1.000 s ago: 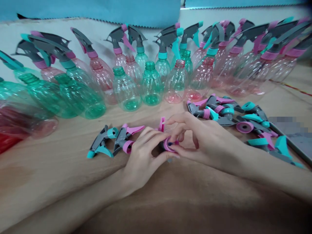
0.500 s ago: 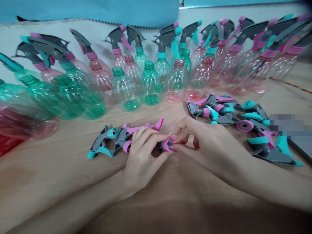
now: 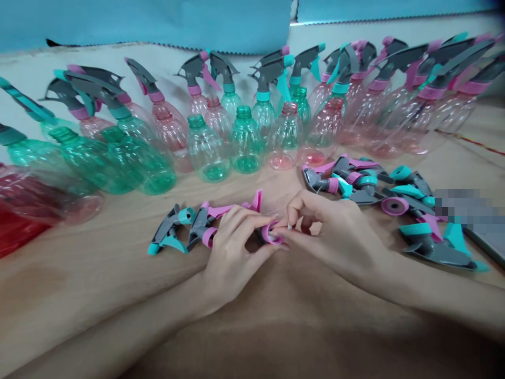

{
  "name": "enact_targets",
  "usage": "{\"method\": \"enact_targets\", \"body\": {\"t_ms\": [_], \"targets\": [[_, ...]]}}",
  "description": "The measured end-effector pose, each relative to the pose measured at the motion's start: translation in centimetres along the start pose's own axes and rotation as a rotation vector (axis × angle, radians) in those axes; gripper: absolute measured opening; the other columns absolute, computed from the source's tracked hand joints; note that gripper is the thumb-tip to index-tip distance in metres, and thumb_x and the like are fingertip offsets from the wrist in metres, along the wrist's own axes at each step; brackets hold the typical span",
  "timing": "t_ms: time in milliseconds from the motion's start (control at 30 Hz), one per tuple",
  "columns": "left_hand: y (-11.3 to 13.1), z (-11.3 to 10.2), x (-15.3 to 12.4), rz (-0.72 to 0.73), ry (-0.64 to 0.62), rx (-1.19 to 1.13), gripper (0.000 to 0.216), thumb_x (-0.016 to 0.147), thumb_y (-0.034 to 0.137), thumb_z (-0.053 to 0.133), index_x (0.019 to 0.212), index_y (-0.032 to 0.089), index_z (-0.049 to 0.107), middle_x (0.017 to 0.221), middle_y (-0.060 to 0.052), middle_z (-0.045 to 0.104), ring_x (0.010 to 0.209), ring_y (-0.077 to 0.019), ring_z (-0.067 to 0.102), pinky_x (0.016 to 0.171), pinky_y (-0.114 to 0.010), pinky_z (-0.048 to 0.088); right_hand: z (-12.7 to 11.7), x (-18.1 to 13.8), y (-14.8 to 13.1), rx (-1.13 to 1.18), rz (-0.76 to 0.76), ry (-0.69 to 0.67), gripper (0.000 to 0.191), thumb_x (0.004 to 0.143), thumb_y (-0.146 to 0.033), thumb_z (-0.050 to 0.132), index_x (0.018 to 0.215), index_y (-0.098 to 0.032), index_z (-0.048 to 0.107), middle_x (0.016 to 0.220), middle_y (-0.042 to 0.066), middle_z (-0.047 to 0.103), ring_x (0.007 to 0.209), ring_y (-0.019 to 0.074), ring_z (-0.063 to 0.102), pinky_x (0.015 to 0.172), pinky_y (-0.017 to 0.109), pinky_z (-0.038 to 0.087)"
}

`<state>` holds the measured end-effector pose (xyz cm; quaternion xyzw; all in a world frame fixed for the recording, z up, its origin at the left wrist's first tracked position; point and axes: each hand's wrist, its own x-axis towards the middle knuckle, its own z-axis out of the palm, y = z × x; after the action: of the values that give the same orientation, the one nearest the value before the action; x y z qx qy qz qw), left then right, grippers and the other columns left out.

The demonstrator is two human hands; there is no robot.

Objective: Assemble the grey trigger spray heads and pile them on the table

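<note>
My left hand [image 3: 232, 247] is closed around a grey trigger spray head with a pink collar [image 3: 272, 233], whose open end faces right. Most of that head's body is hidden under my fingers. The thumb and fingertips of my right hand [image 3: 323, 226] are pinched at the collar's mouth, one fingertip reaching inside; anything between them is too small to make out. Just beyond my left hand lie a spray head with a pink collar [image 3: 202, 227] and one with a turquoise collar [image 3: 171, 227], both on the table.
A pile of grey, pink and turquoise spray heads [image 3: 366, 181] lies to the right, beside a blurred-out flat object [image 3: 473, 210]. Rows of clear green bottles [image 3: 246, 142] and pink bottles [image 3: 284, 139] stand behind, several with spray heads fitted. Red material [image 3: 23, 231] lies far left.
My right fingertips have shifted slightly and now reach into the collar, where a dark bluish spot showed before. My left hand keeps its hold. The whole view has shifted slightly.
</note>
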<state>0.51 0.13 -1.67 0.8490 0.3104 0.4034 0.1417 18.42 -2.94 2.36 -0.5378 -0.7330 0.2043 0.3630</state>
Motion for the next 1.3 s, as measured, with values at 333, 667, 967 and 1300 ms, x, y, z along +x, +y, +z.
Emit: {"method": "enact_targets", "body": {"t_ms": [333,667,967,1300], "targets": [[1.1,-1.1,-0.3,0.082,-0.090,0.077,0.024,0.085,0.022,0.065,0.108,0.020,0.061,0.099,-0.006,0.068,0.094,-0.0212,0.058,0.086,-0.039,0.047,-2.7,-0.2,-0.5,-0.233,-0.231,-0.268,0.009,0.086,-0.021,0.053,0.081,-0.024,0.060,0.067,-0.005,0.063,0.054,0.0102,0.053,0.049,0.023,0.036],[2.2,-7.8,-4.2,0.093,-0.138,0.236,0.038,0.083,0.011,0.061,0.119,0.021,0.055,0.112,-0.007,0.067,0.101,-0.0211,0.060,0.090,-0.039,0.046,-4.0,-1.3,-2.4,-0.166,-0.351,-0.239,0.007,0.085,-0.025,0.057,0.081,-0.029,0.062,0.068,-0.005,0.063,0.053,0.0119,0.056,0.045,0.024,0.040],[2.5,-10.6,-9.0,0.037,-0.369,0.484,0.043,0.088,0.016,0.055,0.130,0.026,0.050,0.122,-0.008,0.064,0.110,-0.0252,0.059,0.089,-0.040,0.049,-3.0,-1.8,-1.8,-0.225,-0.302,-0.399,0.021,0.088,-0.046,0.052,0.101,-0.031,0.061,0.095,-0.001,0.067,0.076,0.0170,0.062,0.061,0.029,0.046],[3.0,-11.1,-10.7,-0.209,-0.356,0.431,0.020,0.092,0.038,0.050,0.103,0.024,0.060,0.119,-0.007,0.060,0.104,-0.0249,0.061,0.089,-0.044,0.052,-3.9,-2.5,-0.9,-0.372,-0.220,-0.547,0.038,0.087,-0.060,0.046,0.109,-0.032,0.059,0.112,0.000,0.063,0.086,0.0207,0.060,0.071,0.037,0.047]]}}
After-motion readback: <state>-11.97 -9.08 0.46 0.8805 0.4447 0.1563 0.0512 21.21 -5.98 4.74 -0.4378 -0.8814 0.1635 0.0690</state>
